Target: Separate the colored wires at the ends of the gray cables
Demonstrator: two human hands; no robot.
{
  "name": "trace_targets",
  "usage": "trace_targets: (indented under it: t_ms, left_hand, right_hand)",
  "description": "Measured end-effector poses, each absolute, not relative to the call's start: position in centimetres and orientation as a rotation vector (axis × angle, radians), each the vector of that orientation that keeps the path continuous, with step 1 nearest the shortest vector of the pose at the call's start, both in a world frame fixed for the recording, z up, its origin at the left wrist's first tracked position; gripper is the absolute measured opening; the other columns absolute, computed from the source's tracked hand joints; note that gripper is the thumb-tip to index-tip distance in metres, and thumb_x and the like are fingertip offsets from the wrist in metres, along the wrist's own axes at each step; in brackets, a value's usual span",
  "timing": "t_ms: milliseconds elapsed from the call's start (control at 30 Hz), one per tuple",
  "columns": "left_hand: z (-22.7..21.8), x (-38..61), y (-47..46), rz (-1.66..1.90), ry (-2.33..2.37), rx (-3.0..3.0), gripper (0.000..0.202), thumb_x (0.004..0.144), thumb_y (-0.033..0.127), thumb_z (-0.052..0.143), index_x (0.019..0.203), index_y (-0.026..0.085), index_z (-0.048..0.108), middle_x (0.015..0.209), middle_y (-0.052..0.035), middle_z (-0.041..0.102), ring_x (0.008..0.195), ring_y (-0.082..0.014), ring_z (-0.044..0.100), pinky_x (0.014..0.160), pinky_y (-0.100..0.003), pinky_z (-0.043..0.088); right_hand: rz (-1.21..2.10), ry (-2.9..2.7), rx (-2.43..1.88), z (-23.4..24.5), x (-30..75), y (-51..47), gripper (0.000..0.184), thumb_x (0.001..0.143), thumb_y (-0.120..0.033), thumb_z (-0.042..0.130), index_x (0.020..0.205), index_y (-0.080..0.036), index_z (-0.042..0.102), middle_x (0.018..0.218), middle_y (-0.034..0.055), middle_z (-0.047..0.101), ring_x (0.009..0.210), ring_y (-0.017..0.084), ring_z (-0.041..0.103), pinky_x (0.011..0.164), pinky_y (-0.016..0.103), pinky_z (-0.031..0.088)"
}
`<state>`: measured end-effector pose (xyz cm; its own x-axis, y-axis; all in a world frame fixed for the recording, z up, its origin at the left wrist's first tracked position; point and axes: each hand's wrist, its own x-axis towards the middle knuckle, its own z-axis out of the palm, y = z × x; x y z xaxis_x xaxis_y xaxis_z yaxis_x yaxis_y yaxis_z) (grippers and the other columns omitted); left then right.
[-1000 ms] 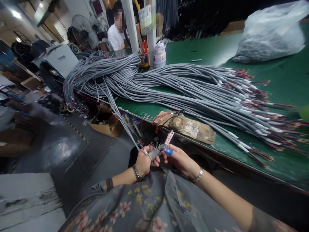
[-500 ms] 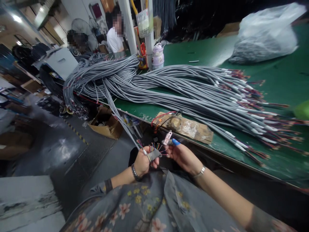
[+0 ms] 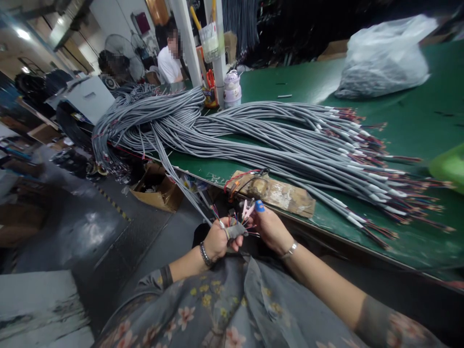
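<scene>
My left hand (image 3: 217,240) is closed around the end of a grey cable (image 3: 194,202). Thin coloured wires (image 3: 214,210) fan out above its fingers, and a grey wrap (image 3: 235,232) covers its thumb. Just to the right, my right hand (image 3: 272,232) has its fingers pinched at a small pale pink clip (image 3: 248,210), whose two arms show apart. Blue tape (image 3: 259,206) is round one of its digits. The fingertips are close to the wire ends from the left hand; whether the clip grips a wire is too small to tell.
Many grey cables (image 3: 253,140) with bared coloured ends lie across the green table (image 3: 406,111). A worn wooden board (image 3: 286,195) sits at the table's near edge. A plastic bag (image 3: 384,60) stands behind, a cardboard box (image 3: 155,188) below left. Another person (image 3: 168,65) sits further back.
The pink clip has turned, so its two arms now show, and it is nearer the left hand's wires. My right hand has shifted slightly left. The camera view has moved a little.
</scene>
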<state>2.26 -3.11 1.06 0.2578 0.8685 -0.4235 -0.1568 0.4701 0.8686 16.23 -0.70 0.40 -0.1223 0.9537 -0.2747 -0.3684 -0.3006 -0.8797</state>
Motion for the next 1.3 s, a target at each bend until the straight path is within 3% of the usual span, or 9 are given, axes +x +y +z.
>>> trace_targets:
  t_ms: [133, 400, 767, 1100, 1300]
  left_hand:
    - [0.8, 2.2, -3.2, 0.81, 1.081, 0.811, 0.049, 0.049, 0.058, 0.077, 0.056, 0.016, 0.053, 0.041, 0.0012, 0.055, 0.029, -0.0056, 0.04, 0.031, -0.018, 0.026]
    - [0.8, 2.1, -3.4, 0.785, 1.088, 0.859, 0.047, 0.053, 0.057, 0.075, 0.054, 0.016, 0.053, 0.042, 0.0011, 0.055, 0.029, -0.0054, 0.039, 0.031, -0.018, 0.025]
    - [0.8, 1.8, -4.1, 0.819, 1.105, 0.912, 0.05, 0.055, 0.062, 0.073, 0.057, 0.016, 0.053, 0.044, 0.0007, 0.056, 0.03, -0.0054, 0.04, 0.032, -0.018, 0.027]
    - [1.1, 1.9, -5.0, 0.924, 1.151, 0.943, 0.045, 0.065, 0.057, 0.07, 0.059, 0.015, 0.055, 0.047, -0.0001, 0.059, 0.032, -0.0059, 0.044, 0.033, -0.018, 0.029]
    - [1.1, 2.3, -4.7, 0.919, 1.188, 0.916, 0.044, 0.064, 0.056, 0.071, 0.059, 0.015, 0.055, 0.045, 0.0007, 0.058, 0.031, -0.0057, 0.044, 0.032, -0.017, 0.029]
  right_hand:
    - [1.841, -0.612, -0.963, 0.6, 15.9, -0.3, 0.051, 0.059, -0.07, 0.069, 0.071, -0.021, 0.064, 0.06, 0.0008, 0.06, 0.054, 0.014, 0.049, 0.052, 0.028, 0.039]
    - [1.809, -0.498, -0.94, -0.1, 15.6, 0.0, 0.048, 0.054, -0.063, 0.077, 0.068, -0.019, 0.065, 0.063, 0.0001, 0.062, 0.058, 0.013, 0.052, 0.058, 0.027, 0.044]
    - [1.953, -0.569, -0.88, 0.4, 16.1, -0.8, 0.052, 0.07, -0.073, 0.055, 0.075, -0.023, 0.064, 0.07, 0.0025, 0.061, 0.055, 0.014, 0.051, 0.052, 0.027, 0.041]
    - [1.877, -0.526, -0.919, 0.2, 16.3, -1.0, 0.034, 0.062, -0.051, 0.076, 0.074, -0.021, 0.066, 0.062, -0.0005, 0.058, 0.056, 0.012, 0.048, 0.054, 0.026, 0.041]
    - [1.702, -0.643, -0.985, 0.3, 15.8, -1.1, 0.046, 0.056, -0.064, 0.074, 0.064, -0.02, 0.062, 0.055, -0.0029, 0.052, 0.052, 0.011, 0.042, 0.051, 0.026, 0.035]
